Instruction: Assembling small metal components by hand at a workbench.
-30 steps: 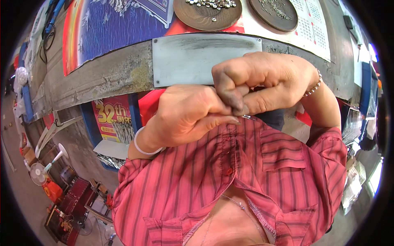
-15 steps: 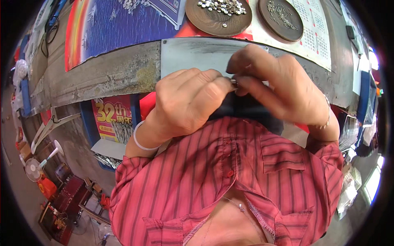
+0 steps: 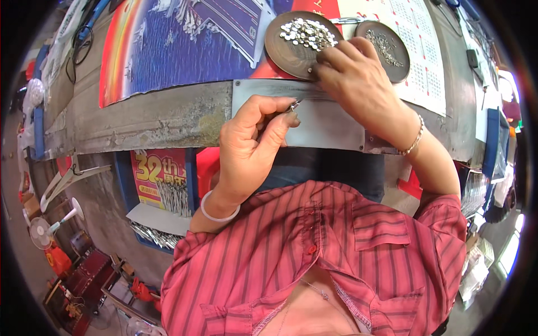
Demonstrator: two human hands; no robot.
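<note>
My left hand (image 3: 252, 137) is closed in a pinch on a small silver metal piece (image 3: 295, 105), which sticks out past the thumb and forefinger above a pale metal plate (image 3: 336, 120). Over the near right part of a round brown dish (image 3: 280, 53) is my right hand (image 3: 358, 78), its fingers bent downward and its fingertips together at the dish's near rim. Whatever they pinch is mostly hidden. Small shiny round pieces (image 3: 307, 33) are heaped in that dish. To its right a second brown dish (image 3: 399, 73) carries tiny metal pins (image 3: 384, 46).
Printed sheets, one with a blue sea picture (image 3: 174, 53), cover the worn grey bench (image 3: 162, 115). Below the bench at left stands a blue tray (image 3: 126, 179) with many slim silver parts (image 3: 174, 196). A white fan (image 3: 42, 231) is on the far left.
My right hand has left my left hand and reached forward to the round brown dish. The left hand has turned, showing the small metal piece in its pinch.
</note>
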